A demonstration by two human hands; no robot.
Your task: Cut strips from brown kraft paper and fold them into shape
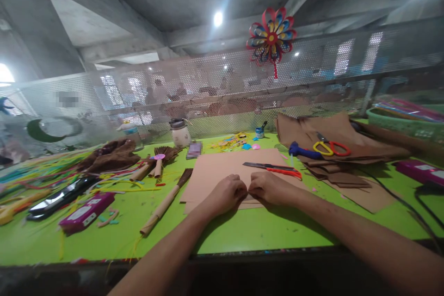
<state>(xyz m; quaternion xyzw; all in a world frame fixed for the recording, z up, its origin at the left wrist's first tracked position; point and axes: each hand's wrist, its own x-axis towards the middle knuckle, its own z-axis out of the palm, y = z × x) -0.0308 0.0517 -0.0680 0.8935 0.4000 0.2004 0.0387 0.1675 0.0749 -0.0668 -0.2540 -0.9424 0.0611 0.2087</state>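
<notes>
My left hand (231,190) and my right hand (265,187) meet at the near edge of a stack of tan paper sheets (222,171). Both are closed in a pinch, fingertips almost touching. Whatever lies between the fingers is too small and covered to make out; a bit of greyish brown shows beneath them. Just beyond my right hand, a utility knife (267,166) and a red-handled tool (286,173) rest on the sheets. Left of the sheets lies a rolled paper tube with a brown fringed end (163,210).
Brown paper (333,134) is piled at right, with yellow-and-red scissors (331,148) and a blue glue gun (303,150) on it. At left lie a black stapler (62,198), a purple box (86,212) and coloured strips. A jar (180,134) stands near the mesh partition (208,92).
</notes>
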